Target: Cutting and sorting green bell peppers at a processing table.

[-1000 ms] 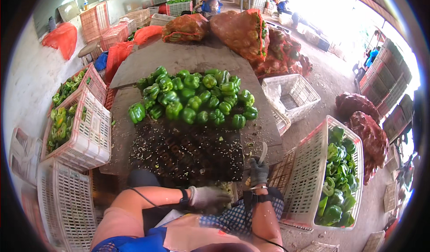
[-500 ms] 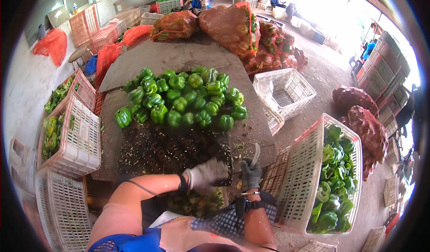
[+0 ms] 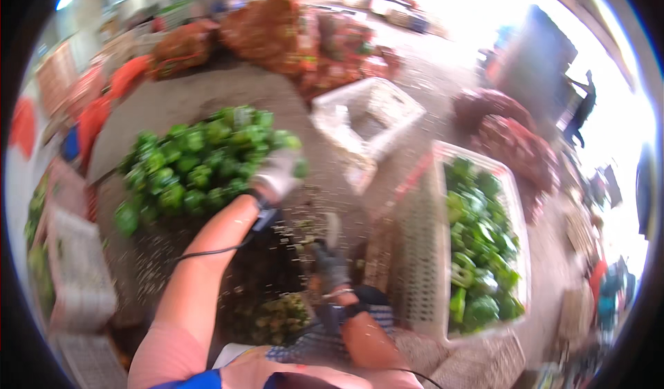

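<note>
A heap of green bell peppers (image 3: 197, 160) lies on the wooden table (image 3: 228, 84). My left hand (image 3: 277, 174), in a pale glove, reaches to the heap's right edge. Green peppers show beside its fingers, but motion smears them, so I cannot make out a grip. Near the table's front edge, my right hand (image 3: 330, 268), in a dark grey glove, is closed on a knife (image 3: 333, 230) with a short curved blade pointing up and away. Its handle is hidden in the glove. Pale seeds are scattered over the dark board between my arms.
At right stands a white crate (image 3: 508, 181) of green peppers. Another white crate (image 3: 408, 115) stands beyond the table's right side. Red mesh sacks (image 3: 259, 36) line the far edge. More crates (image 3: 79, 264) are at left, and pepper scraps (image 3: 270, 320) lie below the front edge.
My left hand has moved forward from the table's front edge to the right side of the pepper heap. My right hand still holds the knife. The whole view has swung to the right.
</note>
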`<action>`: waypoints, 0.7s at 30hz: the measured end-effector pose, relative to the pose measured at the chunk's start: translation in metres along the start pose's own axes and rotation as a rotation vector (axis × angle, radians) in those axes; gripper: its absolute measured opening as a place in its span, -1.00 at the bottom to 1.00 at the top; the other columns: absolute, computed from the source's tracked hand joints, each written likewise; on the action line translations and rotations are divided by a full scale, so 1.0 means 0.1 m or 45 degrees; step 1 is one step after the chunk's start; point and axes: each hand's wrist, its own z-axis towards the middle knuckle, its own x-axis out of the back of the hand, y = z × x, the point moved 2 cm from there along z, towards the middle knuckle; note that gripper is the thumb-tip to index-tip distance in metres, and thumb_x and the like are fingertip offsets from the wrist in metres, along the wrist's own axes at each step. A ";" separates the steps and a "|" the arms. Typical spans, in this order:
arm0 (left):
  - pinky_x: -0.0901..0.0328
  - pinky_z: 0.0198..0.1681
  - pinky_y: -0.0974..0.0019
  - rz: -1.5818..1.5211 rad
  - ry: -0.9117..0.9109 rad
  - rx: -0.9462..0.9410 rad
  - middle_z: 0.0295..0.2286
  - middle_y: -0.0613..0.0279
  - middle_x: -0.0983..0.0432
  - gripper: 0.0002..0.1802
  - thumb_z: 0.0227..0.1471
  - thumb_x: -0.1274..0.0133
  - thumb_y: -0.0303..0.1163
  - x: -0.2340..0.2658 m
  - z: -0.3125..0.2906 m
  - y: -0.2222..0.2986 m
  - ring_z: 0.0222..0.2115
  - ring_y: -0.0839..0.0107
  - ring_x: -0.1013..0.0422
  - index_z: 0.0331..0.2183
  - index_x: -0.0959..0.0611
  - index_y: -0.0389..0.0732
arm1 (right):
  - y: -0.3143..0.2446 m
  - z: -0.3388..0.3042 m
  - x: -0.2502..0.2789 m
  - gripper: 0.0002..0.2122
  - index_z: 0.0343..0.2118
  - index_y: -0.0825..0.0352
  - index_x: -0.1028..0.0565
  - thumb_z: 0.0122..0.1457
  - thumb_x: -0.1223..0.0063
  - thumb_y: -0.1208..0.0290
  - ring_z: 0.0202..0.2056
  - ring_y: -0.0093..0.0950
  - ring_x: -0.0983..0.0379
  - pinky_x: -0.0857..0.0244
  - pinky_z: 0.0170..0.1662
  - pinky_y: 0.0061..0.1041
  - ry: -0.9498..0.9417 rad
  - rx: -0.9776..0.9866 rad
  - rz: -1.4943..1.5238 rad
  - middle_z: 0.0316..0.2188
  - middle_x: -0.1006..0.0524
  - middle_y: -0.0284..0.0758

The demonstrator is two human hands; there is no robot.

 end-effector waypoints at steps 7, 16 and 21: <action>-0.32 -0.07 0.10 0.756 -0.092 0.104 -0.02 0.02 -0.31 -0.40 -0.18 -0.07 -0.46 -0.64 0.50 -0.03 -0.07 0.06 -0.33 0.02 -0.45 -0.07 | -0.03 -0.02 -0.07 -0.81 -0.30 0.29 -0.57 0.11 -0.22 0.29 -0.55 -0.68 -0.35 -0.25 -0.51 -0.60 0.064 0.086 -0.099 -0.56 -0.48 -0.51; -0.26 0.07 0.20 -0.043 0.035 0.214 -0.01 -0.03 -0.35 -0.29 -0.29 -0.20 -0.41 -0.36 0.27 0.07 0.03 0.06 -0.32 0.02 -0.44 -0.08 | -0.16 -0.07 -0.03 -0.74 -0.19 0.38 -0.55 0.12 -0.18 0.34 -0.41 -0.58 -0.47 -0.38 -0.35 -0.52 -0.008 0.069 -0.127 -0.40 -0.58 -0.37; -0.31 -0.02 0.31 -0.957 0.251 0.131 -0.11 0.11 -0.43 -0.15 -0.41 -0.24 -0.47 0.14 -0.36 0.19 -0.12 0.23 -0.39 0.08 -0.42 -0.13 | -0.10 -0.11 -0.09 -0.77 -0.19 0.38 -0.54 0.14 -0.16 0.38 -0.43 -0.57 -0.48 -0.37 -0.38 -0.53 -0.070 0.154 -0.010 -0.42 -0.58 -0.38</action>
